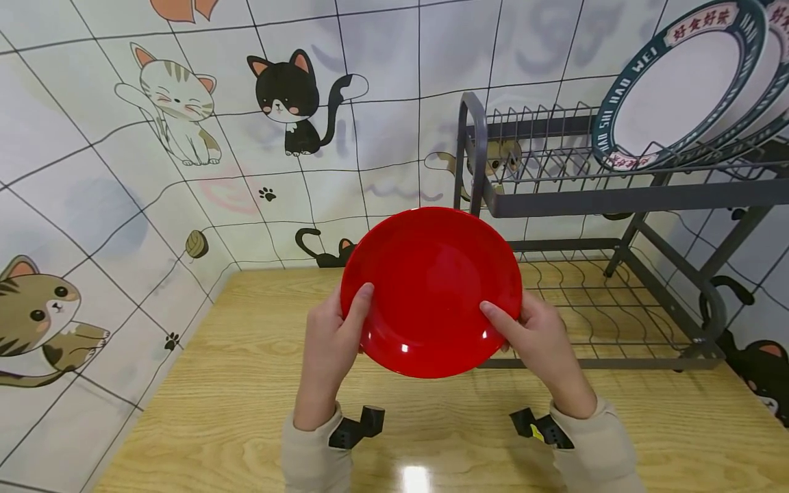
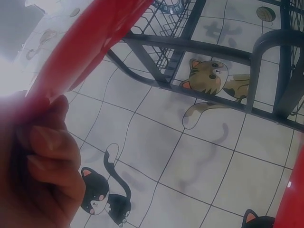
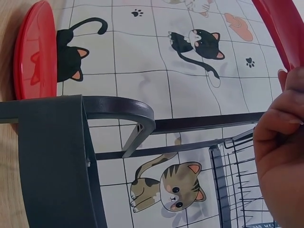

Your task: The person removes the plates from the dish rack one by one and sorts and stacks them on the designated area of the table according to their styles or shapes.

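A round, glossy red plate [image 1: 437,274] is held up between both hands, tilted so that its inner face shows in the head view. My left hand [image 1: 329,346] pinches its left rim, thumb on the face and fingers behind. On the opposite side my right hand [image 1: 542,342] grips the rim the same way. Curled fingers [image 2: 54,152] under the edge show in the left wrist view. More red plates, apparently stacked [image 3: 40,52], rest on the table in the right wrist view; the held plate hides them in the head view.
A dark grey two-tier dish rack [image 1: 616,202] stands at the right. Several white plates with green patterned rims [image 1: 678,85] lean in its upper tier. The wooden table [image 1: 246,411] meets a tiled-pattern wall [image 1: 394,82] printed with cats. Both wrists wear small black mounts.
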Available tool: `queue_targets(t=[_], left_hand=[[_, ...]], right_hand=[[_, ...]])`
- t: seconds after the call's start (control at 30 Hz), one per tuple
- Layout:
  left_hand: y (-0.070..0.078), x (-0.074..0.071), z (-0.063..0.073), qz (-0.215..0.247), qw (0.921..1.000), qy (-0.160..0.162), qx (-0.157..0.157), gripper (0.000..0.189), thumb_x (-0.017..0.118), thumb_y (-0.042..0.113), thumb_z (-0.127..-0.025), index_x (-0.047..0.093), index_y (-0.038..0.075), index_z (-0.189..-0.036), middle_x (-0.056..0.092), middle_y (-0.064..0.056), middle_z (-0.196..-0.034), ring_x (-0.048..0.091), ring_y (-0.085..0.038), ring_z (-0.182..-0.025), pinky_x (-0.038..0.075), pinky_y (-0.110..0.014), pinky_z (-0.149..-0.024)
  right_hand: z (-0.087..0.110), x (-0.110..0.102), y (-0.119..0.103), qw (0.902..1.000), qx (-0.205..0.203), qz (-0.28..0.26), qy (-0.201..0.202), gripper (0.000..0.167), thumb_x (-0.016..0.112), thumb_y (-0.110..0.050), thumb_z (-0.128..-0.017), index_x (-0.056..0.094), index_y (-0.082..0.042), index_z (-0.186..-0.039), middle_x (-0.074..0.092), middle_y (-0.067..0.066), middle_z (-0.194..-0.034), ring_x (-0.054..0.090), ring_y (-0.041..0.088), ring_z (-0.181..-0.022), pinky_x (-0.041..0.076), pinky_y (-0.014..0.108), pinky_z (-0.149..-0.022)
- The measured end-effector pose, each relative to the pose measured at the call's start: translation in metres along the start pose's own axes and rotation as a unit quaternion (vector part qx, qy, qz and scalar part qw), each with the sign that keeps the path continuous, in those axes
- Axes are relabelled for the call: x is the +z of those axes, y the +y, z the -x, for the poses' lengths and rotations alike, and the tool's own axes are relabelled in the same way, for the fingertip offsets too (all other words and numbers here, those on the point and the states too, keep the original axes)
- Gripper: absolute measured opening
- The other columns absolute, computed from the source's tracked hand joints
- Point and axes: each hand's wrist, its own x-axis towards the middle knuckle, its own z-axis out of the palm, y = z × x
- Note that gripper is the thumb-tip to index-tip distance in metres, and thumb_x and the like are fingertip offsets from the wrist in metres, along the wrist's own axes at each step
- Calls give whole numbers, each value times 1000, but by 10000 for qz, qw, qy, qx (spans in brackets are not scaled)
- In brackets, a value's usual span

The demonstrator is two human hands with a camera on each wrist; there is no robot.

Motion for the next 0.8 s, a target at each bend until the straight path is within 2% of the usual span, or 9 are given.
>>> queue_targets(t=[0.13, 0.3, 0.53, 0.6, 0.8], left_hand=[[-1, -2, 0, -75, 10000, -32, -47, 35, 52, 36, -89, 58, 8, -109, 65, -5, -79, 61, -8, -56, 50, -29, -47], [-3, -3, -1, -37, 9998, -121, -164, 36, 52, 38, -88, 58, 10, -109, 65, -4, -79, 60, -10, -52, 50, -29, -46], [-9, -4, -1, -110, 9992, -228, -307, 36, 51, 42, -88, 59, 12, -105, 60, -1, -65, 50, -16, -40, 47, -31, -40], [-10, -4, -1, -126, 9992, -229, -310, 36, 51, 42, -88, 60, 11, -105, 60, -1, -65, 50, -15, -40, 47, -30, -41], [-13, -3, -3, -116, 9995, -80, -276, 37, 52, 41, -87, 62, 10, -104, 64, -1, -75, 59, -11, -56, 51, -28, -51]], right_hand=[[-1, 1, 2, 9999, -20, 110, 13, 28, 59, -6, -85, 55, -3, -112, 64, 3, -83, 56, 18, -53, 50, 30, -47], [-1, 1, 3, 10000, 26, 46, -52, 29, 59, -7, -85, 54, -4, -114, 65, 5, -90, 62, 17, -64, 52, 31, -53], [-2, 0, 4, 9998, 59, -94, -172, 32, 58, -7, -86, 52, -4, -117, 64, 8, -97, 64, 17, -74, 53, 31, -59], [-2, 0, 4, 9998, 55, -108, -178, 32, 58, -7, -86, 52, -4, -118, 64, 7, -96, 64, 16, -74, 53, 31, -59], [-4, 1, 3, 9997, 18, -65, -222, 31, 57, -7, -86, 52, -4, -117, 65, 7, -93, 64, 17, -71, 53, 31, -58]])
